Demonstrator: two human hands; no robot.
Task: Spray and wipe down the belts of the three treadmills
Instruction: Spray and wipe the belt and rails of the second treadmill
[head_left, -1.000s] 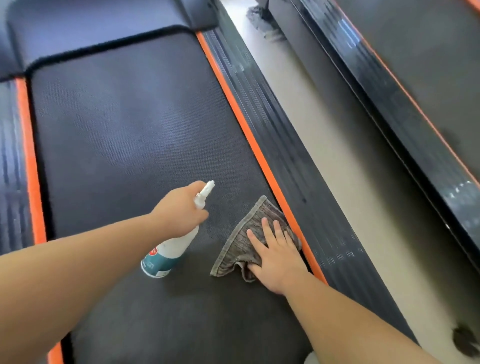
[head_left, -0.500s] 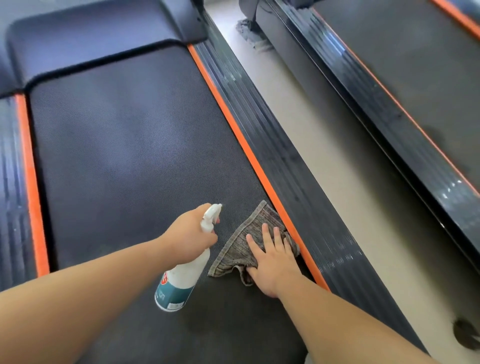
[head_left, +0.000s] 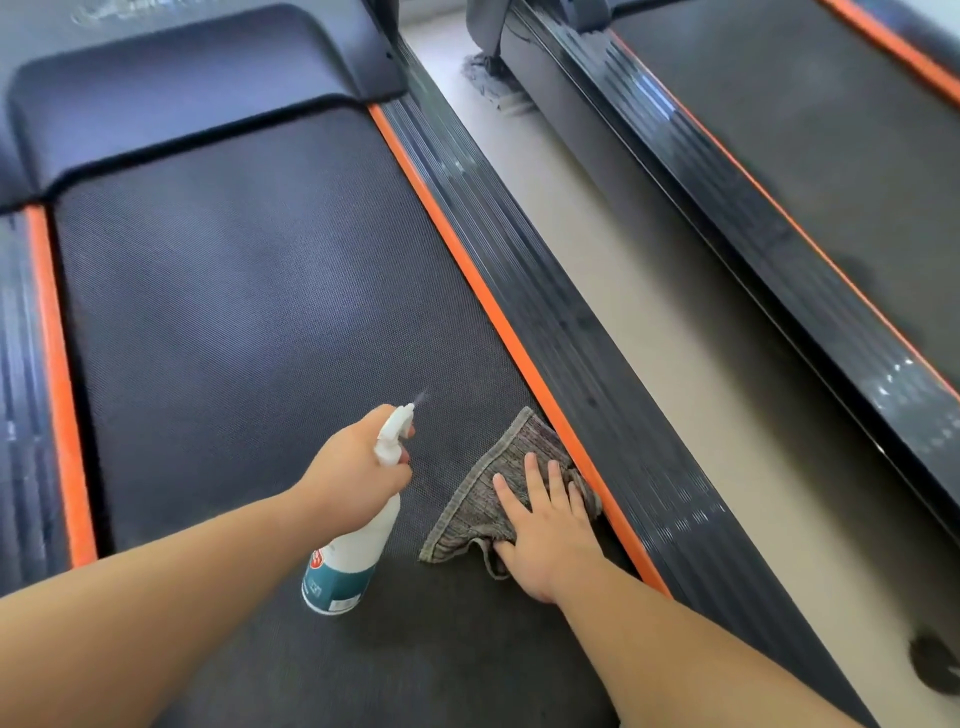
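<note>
A dark textured treadmill belt (head_left: 249, 312) fills the left and middle of the view, edged by orange strips. My left hand (head_left: 353, 462) grips a white spray bottle (head_left: 353, 551) with a teal label, nozzle pointing forward over the belt; a faint mist shows at the nozzle tip. My right hand (head_left: 545, 530) lies flat, fingers spread, on a grey striped cloth (head_left: 493, 499) pressed to the belt beside the right orange strip (head_left: 488, 301). A second treadmill's belt (head_left: 831, 156) lies at the upper right.
A ribbed black side rail (head_left: 587, 374) runs along the right of the near belt. A strip of beige floor (head_left: 691, 332) separates the two treadmills. The motor cover (head_left: 182, 93) rises at the belt's far end. A dark spot (head_left: 935, 670) marks the floor at lower right.
The view has tilted up, showing more of the motor cover and the second treadmill. My left hand squeezed the trigger, and mist now shows at the nozzle. The cloth hand has barely moved.
</note>
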